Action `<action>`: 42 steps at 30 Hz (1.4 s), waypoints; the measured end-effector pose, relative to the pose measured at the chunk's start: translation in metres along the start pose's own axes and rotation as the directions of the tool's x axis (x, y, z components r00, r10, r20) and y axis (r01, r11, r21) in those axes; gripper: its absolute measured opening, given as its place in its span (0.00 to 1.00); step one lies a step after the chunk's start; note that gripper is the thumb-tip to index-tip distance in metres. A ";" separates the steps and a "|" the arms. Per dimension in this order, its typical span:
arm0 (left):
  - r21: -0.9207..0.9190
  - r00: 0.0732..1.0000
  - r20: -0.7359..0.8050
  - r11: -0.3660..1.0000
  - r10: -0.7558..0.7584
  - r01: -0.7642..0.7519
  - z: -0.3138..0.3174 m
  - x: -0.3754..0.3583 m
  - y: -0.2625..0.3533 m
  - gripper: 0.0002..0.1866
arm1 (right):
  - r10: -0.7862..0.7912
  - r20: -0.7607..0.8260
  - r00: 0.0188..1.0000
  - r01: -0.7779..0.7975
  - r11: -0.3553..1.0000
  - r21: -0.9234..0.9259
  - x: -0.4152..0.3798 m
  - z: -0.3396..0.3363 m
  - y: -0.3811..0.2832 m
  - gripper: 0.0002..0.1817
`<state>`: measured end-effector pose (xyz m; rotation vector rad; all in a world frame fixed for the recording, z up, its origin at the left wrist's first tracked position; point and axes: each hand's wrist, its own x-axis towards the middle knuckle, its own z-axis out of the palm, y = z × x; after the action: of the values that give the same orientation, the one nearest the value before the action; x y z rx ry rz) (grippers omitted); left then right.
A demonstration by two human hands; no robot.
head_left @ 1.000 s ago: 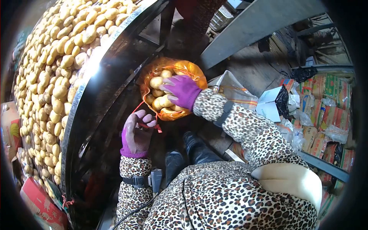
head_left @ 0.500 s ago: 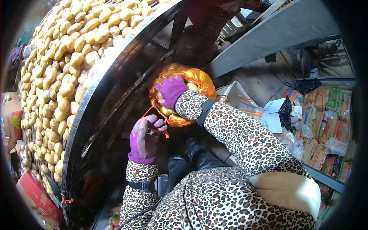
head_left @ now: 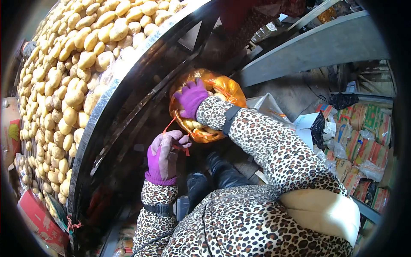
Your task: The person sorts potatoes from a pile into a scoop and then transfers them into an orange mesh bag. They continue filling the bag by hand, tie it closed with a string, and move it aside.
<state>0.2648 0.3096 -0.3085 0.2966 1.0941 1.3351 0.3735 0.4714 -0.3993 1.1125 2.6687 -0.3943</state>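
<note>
An orange mesh bag [head_left: 234, 91] filled with potatoes [head_left: 198, 124] stands below the edge of the sorting table. My right hand [head_left: 192, 99], in a purple glove, reaches into the bag's mouth and rests on the potatoes with its fingers spread. Just below the bag, my left hand [head_left: 165, 154], in a purple and grey glove, has its fingers closed on a red drawstring [head_left: 169, 125]. The string runs taut up to the bag's rim, and a short end hangs out past the fingers.
Many potatoes cover the slatted sorting table [head_left: 107, 92] with its metal rim on the left. A grey metal panel [head_left: 317, 47] slants across the upper right. Printed packs [head_left: 364, 141] and an open white box [head_left: 305, 127] lie at the right. Another person's gloved hand [head_left: 29, 49] shows far left.
The view has shifted slightly. My right hand stays on the potatoes, its fingers a little more raised and spread. My left hand keeps hold of the drawstring, almost in the same place.
</note>
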 end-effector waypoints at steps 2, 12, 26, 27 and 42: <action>-0.010 1.000 0.014 1.000 -0.009 0.009 -0.004 0.004 0.001 0.18 | 0.035 0.036 0.999 -0.037 0.998 0.051 -0.005 -0.010 0.012 0.30; 0.199 0.999 0.033 0.980 -0.021 0.014 0.004 0.001 0.003 0.21 | 0.096 -0.184 0.978 -0.121 0.984 -0.128 -0.007 0.019 0.036 0.33; 0.353 0.973 0.190 0.916 0.131 -0.192 -0.008 -0.014 0.008 0.13 | 0.526 -0.245 0.814 -0.191 0.642 0.742 -0.123 0.015 0.162 0.19; 0.333 0.980 0.171 0.930 0.101 -0.154 -0.009 -0.015 0.008 0.14 | 0.525 -0.195 0.828 -0.209 0.613 0.762 -0.128 0.006 0.148 0.19; 0.343 0.999 0.034 0.939 -0.015 0.002 0.008 -0.016 0.003 0.19 | 0.421 -0.339 0.841 -0.460 0.887 -0.038 -0.043 0.017 0.071 0.34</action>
<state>0.2708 0.3000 -0.2949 0.5702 1.2958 1.1221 0.4554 0.4856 -0.4130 1.8299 2.5230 0.0386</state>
